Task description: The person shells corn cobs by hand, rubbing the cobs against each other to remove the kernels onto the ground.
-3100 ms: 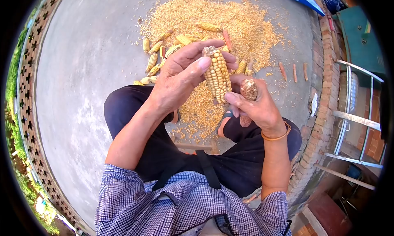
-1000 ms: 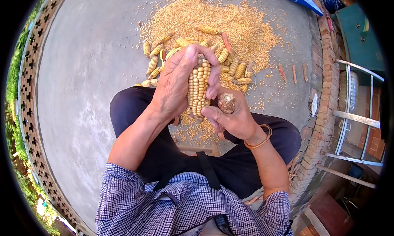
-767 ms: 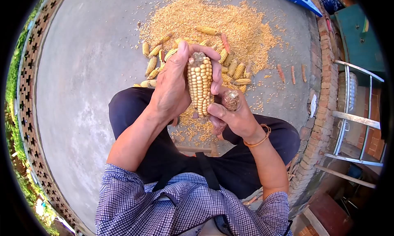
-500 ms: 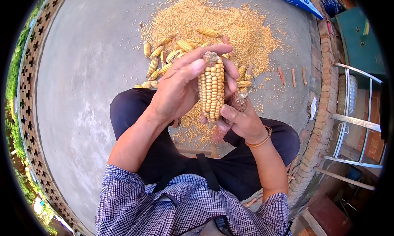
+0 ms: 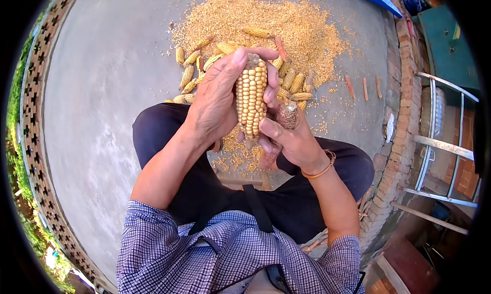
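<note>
Watching my left hand (image 5: pixel 212 99) wrapping corn ear (image 5: pixel 251 99) over scattered kernels (image 5: pixel 234 155); my right hand (image 5: pixel 303 146) is clasping stripped cob (image 5: pixel 287 117), thumb meeting ear's lower edge; slack left fingers could be risking slip.

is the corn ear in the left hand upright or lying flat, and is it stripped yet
Roughly upright, still mostly full: the ear points stub-up, rows of kernels covering its visible side.

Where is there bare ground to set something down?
Widest: the concrete between the latticed brick border and the corn ears. Smaller: below the three loose cobs, above the right knee. Crowded: the kernel heap and the corn ears.
</note>
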`<state>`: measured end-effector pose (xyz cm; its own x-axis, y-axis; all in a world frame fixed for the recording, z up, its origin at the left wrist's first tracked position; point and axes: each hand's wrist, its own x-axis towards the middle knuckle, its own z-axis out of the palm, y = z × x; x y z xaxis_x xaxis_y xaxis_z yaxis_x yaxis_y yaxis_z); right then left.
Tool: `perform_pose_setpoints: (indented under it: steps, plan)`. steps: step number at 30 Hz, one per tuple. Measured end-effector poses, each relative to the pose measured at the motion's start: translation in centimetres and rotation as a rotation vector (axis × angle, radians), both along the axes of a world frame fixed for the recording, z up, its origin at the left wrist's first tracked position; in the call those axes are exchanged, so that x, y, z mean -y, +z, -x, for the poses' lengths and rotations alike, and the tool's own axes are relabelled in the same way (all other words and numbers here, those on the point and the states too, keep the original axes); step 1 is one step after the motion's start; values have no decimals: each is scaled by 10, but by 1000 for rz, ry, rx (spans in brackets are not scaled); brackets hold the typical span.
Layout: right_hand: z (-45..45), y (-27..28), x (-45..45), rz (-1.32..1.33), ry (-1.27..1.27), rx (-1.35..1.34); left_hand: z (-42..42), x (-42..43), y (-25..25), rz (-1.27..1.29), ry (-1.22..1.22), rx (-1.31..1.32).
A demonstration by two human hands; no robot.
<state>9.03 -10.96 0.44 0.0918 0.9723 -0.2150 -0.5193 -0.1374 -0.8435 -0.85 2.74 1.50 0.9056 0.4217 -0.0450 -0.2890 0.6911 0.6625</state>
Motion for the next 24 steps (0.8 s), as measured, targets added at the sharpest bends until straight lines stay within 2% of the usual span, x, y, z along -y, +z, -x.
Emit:
perform_pose_setpoints:
  steps: [5,6,9,11,13,14,15,18,21,24]
  plan:
    - [1,-6,-3,32,-176,11,-4,0,-7,6,-42,-157]
    - [0,-1,-4,54,-214,48,-2,2,-4,-109,-51,-180]
    - [-5,2,-2,85,-276,170,1,4,-13,-246,-111,-181]
    - [-2,8,-5,90,-306,227,2,4,-14,-116,-69,-177]
    - [-15,9,1,134,-460,521,-1,4,-12,-78,12,-183]
    - [-23,6,4,134,-566,676,-1,3,-6,-46,-39,-166]
    - [-28,4,5,134,-675,834,0,2,-8,-115,-49,-183]
    - [-40,7,9,29,-760,799,-3,12,-12,-305,-31,-261]
    - [-37,2,1,-272,-695,1013,0,19,-13,-404,-179,-391]
    - [-35,6,-2,-318,-584,1280,-8,26,-25,-820,-42,-313]
